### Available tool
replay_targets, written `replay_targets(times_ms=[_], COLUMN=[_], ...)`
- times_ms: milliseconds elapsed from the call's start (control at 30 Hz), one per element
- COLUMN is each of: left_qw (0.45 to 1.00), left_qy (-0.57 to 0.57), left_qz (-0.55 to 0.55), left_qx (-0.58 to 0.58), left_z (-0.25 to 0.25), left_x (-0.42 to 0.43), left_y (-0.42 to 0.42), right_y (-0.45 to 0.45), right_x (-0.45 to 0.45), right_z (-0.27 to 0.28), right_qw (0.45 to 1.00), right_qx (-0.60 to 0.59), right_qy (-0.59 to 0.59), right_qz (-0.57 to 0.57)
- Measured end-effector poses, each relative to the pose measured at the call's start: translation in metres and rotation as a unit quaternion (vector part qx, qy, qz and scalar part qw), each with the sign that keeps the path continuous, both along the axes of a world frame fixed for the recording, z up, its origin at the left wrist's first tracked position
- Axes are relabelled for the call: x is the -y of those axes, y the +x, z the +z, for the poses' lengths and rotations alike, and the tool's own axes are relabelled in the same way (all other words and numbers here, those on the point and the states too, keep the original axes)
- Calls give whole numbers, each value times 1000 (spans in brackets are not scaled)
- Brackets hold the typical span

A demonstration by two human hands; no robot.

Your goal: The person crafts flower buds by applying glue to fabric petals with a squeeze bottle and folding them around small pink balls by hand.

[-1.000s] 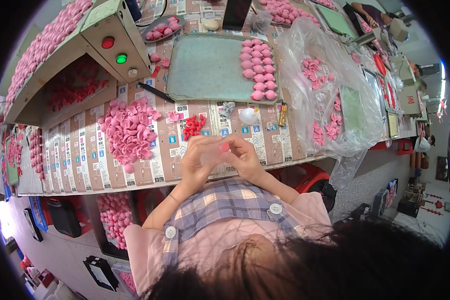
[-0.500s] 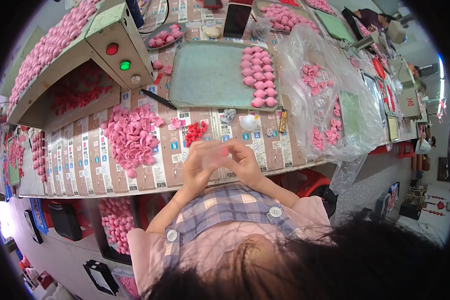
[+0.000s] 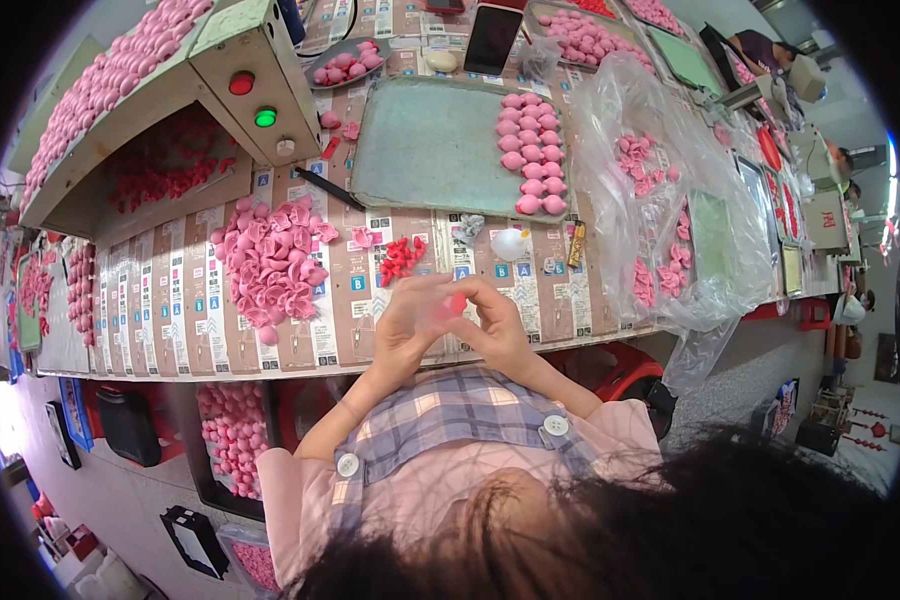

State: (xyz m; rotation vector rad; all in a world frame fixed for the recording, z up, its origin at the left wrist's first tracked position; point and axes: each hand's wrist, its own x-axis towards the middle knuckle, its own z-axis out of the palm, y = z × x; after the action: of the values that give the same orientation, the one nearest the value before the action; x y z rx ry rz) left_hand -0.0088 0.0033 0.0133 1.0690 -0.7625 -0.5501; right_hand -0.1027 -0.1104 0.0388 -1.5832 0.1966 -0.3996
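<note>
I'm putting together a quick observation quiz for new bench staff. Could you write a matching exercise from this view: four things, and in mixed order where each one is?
Things
1. Small red piece
2. Green light
3. Phone
4. Petals

Places
A. Beyond the tray
B. Heaped on the table
C. At the fingers
D. On the box, below the red light

Right pairs: 1-C, 2-D, 3-A, 4-B
</note>
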Motion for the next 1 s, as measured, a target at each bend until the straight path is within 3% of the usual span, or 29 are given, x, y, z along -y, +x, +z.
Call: replay_targets(times_ms=[33,100,233,433,600,733,800,900,1000], left_qw=[1000,998,992,987,981,982,982,963,913], left_qy=[4,11,39,59,77,87,117,172,268], left_qz=[6,20,53,74,75,91,134,205,284], left_qx=[18,56,111,130,161,140,61,28,121], left_z=[-1,-3,1,2,2,-13,-15,-30,-30], left_x=[0,-1,-2,-3,-3,1,0,-12,-28], left_y=[0,3,6,7,10,22,35,64,90], right_y=[0,0,2,2,2,17,26,49,63], right_x=[0,0,-4,-4,10,66,106,160,178], right_z=[0,3,-4,-6,4,36,50,16,-23], right_qw=[1000,983,876,882,964,972,978,895,778], right_qx=[0,-9,-10,-14,52,147,37,-92,-130], right_qy=[0,174,473,459,259,146,-45,-402,-607], right_qz=[7,50,95,108,35,-108,-200,-174,-99])
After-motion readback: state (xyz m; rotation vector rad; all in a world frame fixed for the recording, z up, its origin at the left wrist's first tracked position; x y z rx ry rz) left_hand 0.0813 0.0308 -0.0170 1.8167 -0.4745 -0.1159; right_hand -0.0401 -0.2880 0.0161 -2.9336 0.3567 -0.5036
